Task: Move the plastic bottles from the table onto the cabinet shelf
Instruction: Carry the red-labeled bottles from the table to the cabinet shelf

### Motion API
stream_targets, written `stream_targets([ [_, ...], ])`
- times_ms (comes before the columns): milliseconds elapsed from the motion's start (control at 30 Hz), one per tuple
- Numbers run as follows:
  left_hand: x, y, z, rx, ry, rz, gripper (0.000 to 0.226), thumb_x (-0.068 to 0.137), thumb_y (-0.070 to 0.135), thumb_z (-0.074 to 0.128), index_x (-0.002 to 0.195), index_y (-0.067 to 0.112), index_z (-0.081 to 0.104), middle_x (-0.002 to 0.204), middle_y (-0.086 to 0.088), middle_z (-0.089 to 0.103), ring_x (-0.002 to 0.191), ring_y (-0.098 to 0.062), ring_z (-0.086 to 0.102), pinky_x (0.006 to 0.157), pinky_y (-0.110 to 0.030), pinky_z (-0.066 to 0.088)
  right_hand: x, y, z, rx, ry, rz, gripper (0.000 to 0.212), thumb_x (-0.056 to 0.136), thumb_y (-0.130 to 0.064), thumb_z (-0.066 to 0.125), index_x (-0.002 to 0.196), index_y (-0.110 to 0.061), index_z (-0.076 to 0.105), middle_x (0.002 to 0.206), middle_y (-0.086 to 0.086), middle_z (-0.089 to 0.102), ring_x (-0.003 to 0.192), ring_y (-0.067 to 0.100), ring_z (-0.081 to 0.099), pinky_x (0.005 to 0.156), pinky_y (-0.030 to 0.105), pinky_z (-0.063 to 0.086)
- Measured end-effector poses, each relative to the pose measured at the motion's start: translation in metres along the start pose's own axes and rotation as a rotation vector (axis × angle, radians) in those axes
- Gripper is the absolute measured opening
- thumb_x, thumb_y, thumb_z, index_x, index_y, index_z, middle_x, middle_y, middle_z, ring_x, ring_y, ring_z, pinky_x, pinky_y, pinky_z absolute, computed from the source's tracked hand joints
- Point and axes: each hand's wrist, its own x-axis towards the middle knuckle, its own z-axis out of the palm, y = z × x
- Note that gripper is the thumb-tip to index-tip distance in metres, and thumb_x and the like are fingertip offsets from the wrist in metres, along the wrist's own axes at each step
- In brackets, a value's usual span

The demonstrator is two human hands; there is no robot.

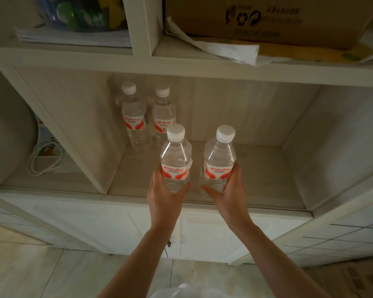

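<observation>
Clear plastic white-capped bottles stand upright over the pale wooden cabinet shelf point(256, 168), one bottle point(175, 158) clasped low in the left hand point(166, 196), the other point(219, 160) in the right hand point(228, 194).

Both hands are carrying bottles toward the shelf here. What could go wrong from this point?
1. The left hand grips its bottle low, so it may tip when set down.
2. Pushed deeper, either held bottle could knock over the two bottles at the back.
3. The right hand and its bottle could bump the other.
</observation>
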Motion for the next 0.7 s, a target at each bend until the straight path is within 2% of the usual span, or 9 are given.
stream_targets([
  [100, 0.008, 0.004, 0.014, -0.016, 0.014, 0.011, 0.065, 0.067, 0.035, 0.086, 0.123, 0.023, 0.055, 0.104, 0.011, 0.067, 0.094, -0.006, 0.066, 0.080, -0.028, 0.058, 0.009, 0.000, -0.004, 0.025, 0.001, 0.013, 0.086, 0.066, -0.017, 0.086, 0.135, -0.018, 0.035, 0.125, -0.002, 0.056, 0.112, 0.014, 0.058, 0.091, 0.024, 0.051],
  [233, 0.028, 0.007, 0.038, -0.025, -0.008, 0.030, 0.075, 0.066, 0.035, 0.086, 0.131, 0.022, 0.051, 0.116, 0.008, 0.067, 0.103, -0.007, 0.064, 0.086, -0.020, 0.052, 0.033, 0.005, -0.011, -0.007, 0.021, 0.045, 0.089, 0.062, -0.017, 0.088, 0.134, -0.015, 0.036, 0.123, 0.002, 0.057, 0.109, 0.018, 0.058, 0.091, 0.031, 0.050],
  [467, 0.067, 0.011, 0.075, -0.055, -0.028, -0.019, 0.080, 0.067, 0.028, 0.085, 0.137, 0.021, 0.045, 0.128, 0.002, 0.060, 0.117, -0.015, 0.058, 0.099, -0.039, 0.050, 0.087, 0.015, -0.022, -0.124, 0.060, 0.029, 0.089, 0.059, -0.013, 0.088, 0.132, -0.012, 0.037, 0.122, 0.007, 0.059, 0.108, 0.023, 0.060, 0.093, 0.042, 0.051],
  [700, 0.085, 0.010, 0.094, -0.034, -0.011, -0.011, 0.082, 0.070, 0.030, 0.083, 0.140, 0.021, 0.041, 0.133, 0.000, 0.057, 0.121, -0.016, 0.056, 0.101, -0.040, 0.050, 0.112, 0.024, -0.018, -0.109, 0.089, 0.092, 0.089, 0.059, -0.017, 0.088, 0.131, -0.014, 0.036, 0.122, 0.005, 0.056, 0.110, 0.023, 0.058, 0.096, 0.046, 0.049],
])
